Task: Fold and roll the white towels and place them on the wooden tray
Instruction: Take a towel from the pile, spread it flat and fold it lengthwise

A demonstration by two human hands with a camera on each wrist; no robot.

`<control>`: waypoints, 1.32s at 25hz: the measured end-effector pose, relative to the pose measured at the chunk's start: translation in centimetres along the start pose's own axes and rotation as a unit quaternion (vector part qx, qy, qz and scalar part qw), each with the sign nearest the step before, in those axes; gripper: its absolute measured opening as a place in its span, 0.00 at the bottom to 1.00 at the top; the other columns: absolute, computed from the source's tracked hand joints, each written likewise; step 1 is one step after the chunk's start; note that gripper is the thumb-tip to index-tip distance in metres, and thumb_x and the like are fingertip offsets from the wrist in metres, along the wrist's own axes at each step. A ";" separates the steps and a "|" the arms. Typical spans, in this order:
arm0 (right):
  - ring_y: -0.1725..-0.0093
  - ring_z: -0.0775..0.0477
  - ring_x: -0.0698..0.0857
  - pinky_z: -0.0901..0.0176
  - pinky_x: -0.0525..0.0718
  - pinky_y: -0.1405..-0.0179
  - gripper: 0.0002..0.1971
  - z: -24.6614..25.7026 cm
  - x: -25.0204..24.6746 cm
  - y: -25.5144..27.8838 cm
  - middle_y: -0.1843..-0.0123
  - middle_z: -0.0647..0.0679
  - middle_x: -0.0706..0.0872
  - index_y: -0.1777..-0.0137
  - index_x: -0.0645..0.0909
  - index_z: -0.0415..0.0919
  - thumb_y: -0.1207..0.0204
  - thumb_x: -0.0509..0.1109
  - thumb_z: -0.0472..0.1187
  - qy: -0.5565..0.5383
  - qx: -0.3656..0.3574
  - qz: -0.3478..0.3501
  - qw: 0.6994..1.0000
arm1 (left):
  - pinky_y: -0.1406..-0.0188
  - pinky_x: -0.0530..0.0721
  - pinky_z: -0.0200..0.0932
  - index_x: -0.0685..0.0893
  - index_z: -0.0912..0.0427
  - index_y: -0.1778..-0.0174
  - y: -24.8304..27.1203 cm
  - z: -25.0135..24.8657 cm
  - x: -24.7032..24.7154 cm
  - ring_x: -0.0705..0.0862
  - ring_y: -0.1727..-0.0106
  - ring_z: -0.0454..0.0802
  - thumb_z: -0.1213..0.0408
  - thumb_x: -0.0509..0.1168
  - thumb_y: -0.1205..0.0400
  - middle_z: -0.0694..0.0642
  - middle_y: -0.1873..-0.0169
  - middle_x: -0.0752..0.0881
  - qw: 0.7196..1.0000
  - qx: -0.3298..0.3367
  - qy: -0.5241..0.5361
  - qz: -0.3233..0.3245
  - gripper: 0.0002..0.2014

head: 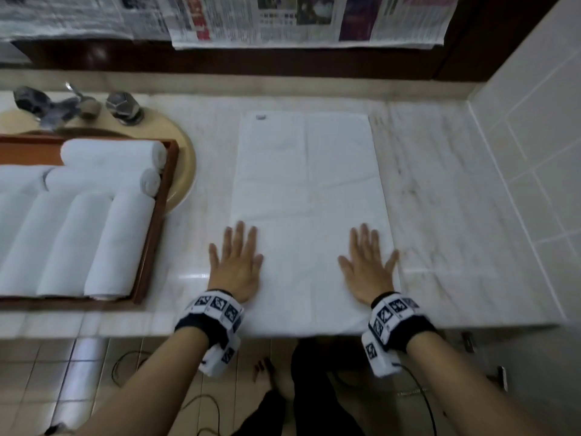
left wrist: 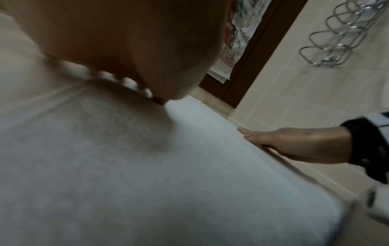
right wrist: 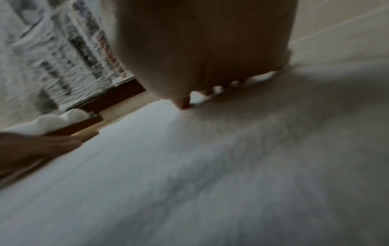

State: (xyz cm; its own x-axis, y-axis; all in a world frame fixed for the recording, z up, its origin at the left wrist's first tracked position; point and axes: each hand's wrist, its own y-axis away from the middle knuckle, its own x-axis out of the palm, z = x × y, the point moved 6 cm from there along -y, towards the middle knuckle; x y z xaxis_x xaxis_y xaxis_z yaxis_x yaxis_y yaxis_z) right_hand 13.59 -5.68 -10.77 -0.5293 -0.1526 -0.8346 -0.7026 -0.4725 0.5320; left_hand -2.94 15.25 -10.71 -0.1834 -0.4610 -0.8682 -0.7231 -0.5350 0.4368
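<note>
Towel (head: 309, 196) lies flat on the counter (head: 440, 190), long axis running away from both palms; left hand (head: 237, 265) and right hand (head: 367, 269) press its near end, fingers spread, probably gripping nothing.

Towel (head: 306, 196) lies flat on counter (head: 440, 215), long way front to back, near end at counter's front edge. Left hand (head: 237, 265) rests flat on towel's near left side, little finger past its edge. Right hand (head: 367, 267) rests flat on near right side, little finger at its edge. Tray (head: 157, 215) sits left of towel, partly over sink (head: 185, 171). Rolled towels (head: 94, 228) lie in tray, side by side, two more crosswise behind them. Tap (head: 72, 105) behind sink. Newspapers (head: 283, 20) hang behind counter. Tiled wall (head: 534, 136) stands to right.
</note>
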 end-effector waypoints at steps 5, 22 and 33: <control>0.17 0.50 0.28 0.26 0.37 0.22 0.34 5.2 3.7 4.6 0.19 0.57 0.24 0.15 0.33 0.49 0.19 0.33 0.58 0.062 -0.203 0.003 0.977 | 0.18 0.35 0.62 0.36 0.50 0.15 3.3 -6.4 2.9 0.29 0.17 0.50 0.44 0.30 0.16 0.48 0.18 0.30 0.981 0.193 -0.020 0.024 0.32; 0.15 0.48 0.33 0.31 0.37 0.19 0.29 7.9 -5.8 -9.8 0.14 0.54 0.34 0.14 0.41 0.50 0.11 0.46 0.48 0.035 -0.193 -0.022 0.980 | 0.19 0.34 0.60 0.41 0.51 0.14 -10.2 -9.4 -3.9 0.33 0.16 0.50 0.50 0.40 0.10 0.50 0.16 0.35 0.995 0.087 0.046 0.026 0.28; 0.15 0.49 0.36 0.32 0.40 0.19 0.28 3.1 -15.3 -23.4 0.13 0.52 0.34 0.14 0.42 0.54 0.12 0.46 0.48 0.036 -0.134 -0.047 0.989 | 0.17 0.40 0.59 0.43 0.53 0.14 -21.0 -3.7 -10.3 0.37 0.15 0.50 0.53 0.49 0.11 0.52 0.15 0.37 0.998 -0.008 0.057 -0.034 0.31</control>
State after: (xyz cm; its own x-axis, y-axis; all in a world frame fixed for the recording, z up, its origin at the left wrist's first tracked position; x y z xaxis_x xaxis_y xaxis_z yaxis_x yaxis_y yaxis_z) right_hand 36.68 10.38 -10.01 -0.4248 -0.1541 -0.8921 -0.5914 -0.6988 0.4023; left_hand 16.60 28.64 -10.07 -0.0567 -0.4999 -0.8642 -0.7202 -0.5790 0.3822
